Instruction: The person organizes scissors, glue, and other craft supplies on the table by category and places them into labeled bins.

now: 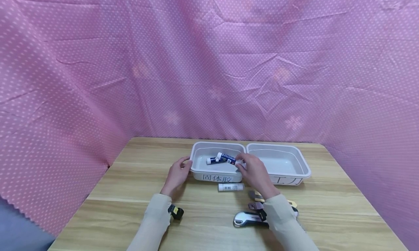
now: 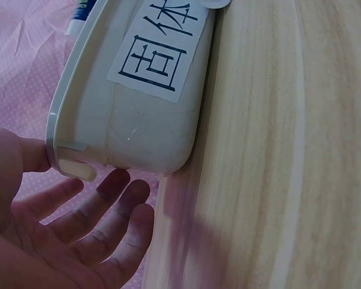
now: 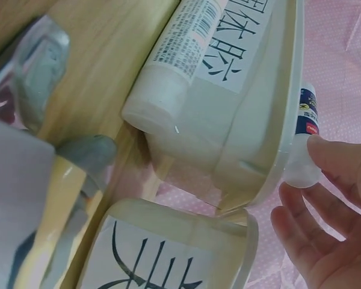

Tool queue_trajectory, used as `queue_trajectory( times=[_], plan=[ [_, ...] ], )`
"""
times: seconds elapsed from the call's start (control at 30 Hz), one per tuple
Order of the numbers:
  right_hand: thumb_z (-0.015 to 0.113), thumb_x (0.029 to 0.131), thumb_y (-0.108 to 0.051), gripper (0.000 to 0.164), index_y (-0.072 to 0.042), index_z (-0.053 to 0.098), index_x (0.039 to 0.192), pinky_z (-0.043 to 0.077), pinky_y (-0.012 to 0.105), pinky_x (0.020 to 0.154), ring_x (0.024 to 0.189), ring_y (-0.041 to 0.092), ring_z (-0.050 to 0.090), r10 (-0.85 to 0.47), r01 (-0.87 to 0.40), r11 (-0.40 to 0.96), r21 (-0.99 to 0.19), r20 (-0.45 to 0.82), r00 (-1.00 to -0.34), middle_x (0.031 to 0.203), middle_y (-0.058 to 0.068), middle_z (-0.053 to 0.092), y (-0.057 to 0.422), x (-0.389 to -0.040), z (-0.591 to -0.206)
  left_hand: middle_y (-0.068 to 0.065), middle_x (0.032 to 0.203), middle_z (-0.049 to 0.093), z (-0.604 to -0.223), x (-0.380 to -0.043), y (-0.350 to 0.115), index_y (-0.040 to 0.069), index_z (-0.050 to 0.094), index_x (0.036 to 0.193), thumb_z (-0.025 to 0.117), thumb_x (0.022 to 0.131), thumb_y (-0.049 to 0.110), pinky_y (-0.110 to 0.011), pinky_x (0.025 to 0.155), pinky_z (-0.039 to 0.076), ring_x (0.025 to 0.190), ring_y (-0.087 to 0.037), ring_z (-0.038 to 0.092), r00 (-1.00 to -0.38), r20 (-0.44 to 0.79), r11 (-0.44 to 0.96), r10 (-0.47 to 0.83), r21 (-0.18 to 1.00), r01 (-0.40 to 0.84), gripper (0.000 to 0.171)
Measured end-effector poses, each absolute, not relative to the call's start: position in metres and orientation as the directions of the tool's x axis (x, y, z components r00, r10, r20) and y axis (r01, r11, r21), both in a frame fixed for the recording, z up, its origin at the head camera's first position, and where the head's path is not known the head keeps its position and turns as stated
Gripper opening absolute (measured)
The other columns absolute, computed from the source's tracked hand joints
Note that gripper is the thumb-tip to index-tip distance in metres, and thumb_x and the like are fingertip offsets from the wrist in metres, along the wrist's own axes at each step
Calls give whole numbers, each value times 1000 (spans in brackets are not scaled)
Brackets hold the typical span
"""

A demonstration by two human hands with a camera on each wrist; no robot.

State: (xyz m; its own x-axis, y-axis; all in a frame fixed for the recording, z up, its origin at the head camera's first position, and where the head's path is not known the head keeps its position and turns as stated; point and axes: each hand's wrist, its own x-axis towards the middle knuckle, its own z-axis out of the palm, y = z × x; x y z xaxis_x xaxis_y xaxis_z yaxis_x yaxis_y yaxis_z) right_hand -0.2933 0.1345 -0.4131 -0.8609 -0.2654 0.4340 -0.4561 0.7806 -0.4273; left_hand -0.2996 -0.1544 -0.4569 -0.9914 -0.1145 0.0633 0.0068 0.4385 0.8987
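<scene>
My left hand (image 1: 177, 175) holds the left end rim of a white plastic box (image 2: 150, 135), thumb and index finger at the lip and the other fingers spread below. Over that box, my right hand (image 1: 254, 172) pinches a blue glue stick (image 1: 226, 158) by its whitish end (image 3: 302, 164), between thumb and fingers. Inside, a second blue glue stick (image 1: 214, 160) lies partly behind the held one. A white glue stick (image 1: 231, 187) lies on the table before the box, its barcode showing.
A second white box (image 1: 284, 163) stands at the right, against the first. Under the right forearm, several utility knives (image 1: 250, 219) lie on the wooden table (image 1: 203, 222), partly hidden by the sleeve. Pink dotted cloth (image 1: 209, 62) hangs behind.
</scene>
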Motion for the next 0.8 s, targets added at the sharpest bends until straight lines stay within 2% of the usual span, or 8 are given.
queue_trajectory(
  times=[0.8],
  plan=[
    [72,89,-18,11,-16,70,99,54,35,76,86,15,65,-258,-431,797,-424,405,-877,94,0,71,135,-289,-425,-16,110,70,-460,-292,-152,12,52,140,50,102,33,-39,85,54,96,-27,69,-992,46,418,-118,908,-8,44]
  ],
)
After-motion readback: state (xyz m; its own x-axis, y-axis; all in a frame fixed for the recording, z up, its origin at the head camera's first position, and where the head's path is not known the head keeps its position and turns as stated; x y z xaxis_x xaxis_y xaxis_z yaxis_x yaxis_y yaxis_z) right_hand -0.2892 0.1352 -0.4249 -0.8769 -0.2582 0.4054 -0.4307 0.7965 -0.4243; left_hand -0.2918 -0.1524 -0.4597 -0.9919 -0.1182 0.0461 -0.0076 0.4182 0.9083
